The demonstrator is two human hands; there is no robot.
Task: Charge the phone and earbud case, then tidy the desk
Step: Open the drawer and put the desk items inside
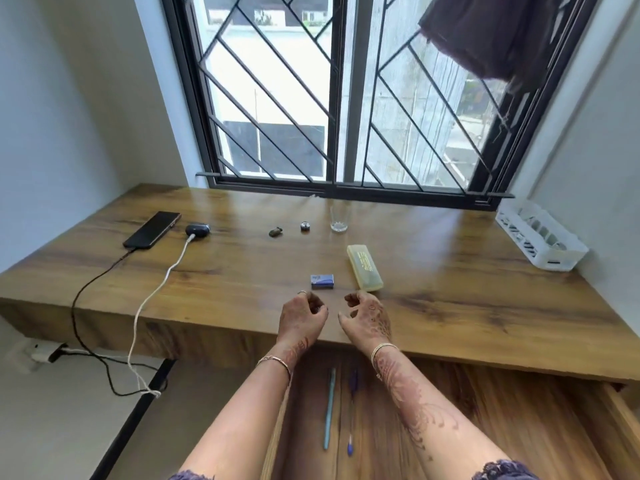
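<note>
The phone [152, 230] and earbud case [197, 230] lie cabled at the desk's [450, 271] far left. The left hand [304, 315] and right hand [367, 315] hover loosely curled and empty, near the blue box [322, 282], which is best pinched by its sides and lowered into the open drawer [381, 427].

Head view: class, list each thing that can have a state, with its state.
Black smartphone: dark cable plugged in.
Dark oval earbud case: closed, white cable plugged in.
Clear drinking glass: upright, empty.
Pale yellow plastic box: closed.
Small blue box: closed.
Wooden desk drawer: open, two pens inside.
</note>
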